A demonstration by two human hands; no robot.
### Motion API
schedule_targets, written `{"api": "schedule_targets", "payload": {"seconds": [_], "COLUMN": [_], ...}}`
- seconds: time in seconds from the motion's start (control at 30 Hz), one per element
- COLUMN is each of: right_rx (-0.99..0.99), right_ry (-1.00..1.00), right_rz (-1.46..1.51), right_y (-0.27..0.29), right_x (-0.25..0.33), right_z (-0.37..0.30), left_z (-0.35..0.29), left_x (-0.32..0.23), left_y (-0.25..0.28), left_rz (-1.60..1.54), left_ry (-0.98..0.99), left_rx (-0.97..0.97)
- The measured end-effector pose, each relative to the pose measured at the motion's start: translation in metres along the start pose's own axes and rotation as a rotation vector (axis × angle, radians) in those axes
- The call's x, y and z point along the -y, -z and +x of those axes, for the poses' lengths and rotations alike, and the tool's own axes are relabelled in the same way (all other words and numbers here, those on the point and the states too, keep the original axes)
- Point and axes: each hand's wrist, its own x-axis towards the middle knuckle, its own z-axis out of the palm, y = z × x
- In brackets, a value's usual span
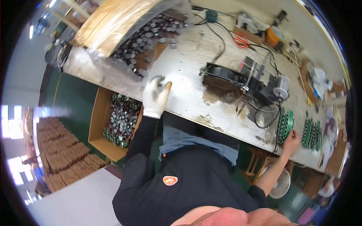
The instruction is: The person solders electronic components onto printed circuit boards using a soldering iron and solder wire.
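Observation:
My left hand (pixel 154 98), in a white glove with discoloured fingertips, hovers over the near edge of the white workbench (pixel 184 94). Its thumb and fingers are apart, and I see nothing between them. Far to the right, my bare right hand (pixel 291 142) has its fingers closed at the near end of a green circuit board strip (pixel 290 119). That strip lies against a row of similar green boards (pixel 282 126) with dark parts on them. Between my hands stands a black soldering machine (pixel 241 77) with a solder wire spool (pixel 281 87).
Small round metal-topped parts (pixel 151 35) spill from a plastic-lined carton (pixel 113 22) at the back left. Below the bench edge, a cardboard box (pixel 97 126) holds more parts. More green boards (pixel 311 133) lie at far right. Black cables (pixel 222 41) cross the bench behind the machine.

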Motion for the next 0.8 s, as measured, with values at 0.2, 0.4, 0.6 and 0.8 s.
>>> {"api": "schedule_targets", "payload": {"seconds": [0.2, 0.4, 0.6, 0.8], "right_rx": [-0.02, -0.07, -0.045, -0.049], "right_ry": [-0.023, 0.038, 0.038, 0.096], "right_rz": [0.066, 0.077, 0.166, 0.21], "right_y": [-0.008, -0.003, 0.001, -0.003], "right_x": [0.006, 0.011, 0.018, 0.012], "right_z": [0.008, 0.0, -0.009, -0.006], "left_z": [0.108, 0.244, 0.318, 0.316], "left_x": [0.008, -0.019, 0.068, 0.072], "left_y": [-0.027, -0.056, -0.074, -0.07], "left_rz": [0.232, 0.457, 0.572, 0.533], "left_ry": [-0.077, 0.147, -0.216, -0.248], "left_rx": [-0.061, 0.009, -0.049, 0.027]}}
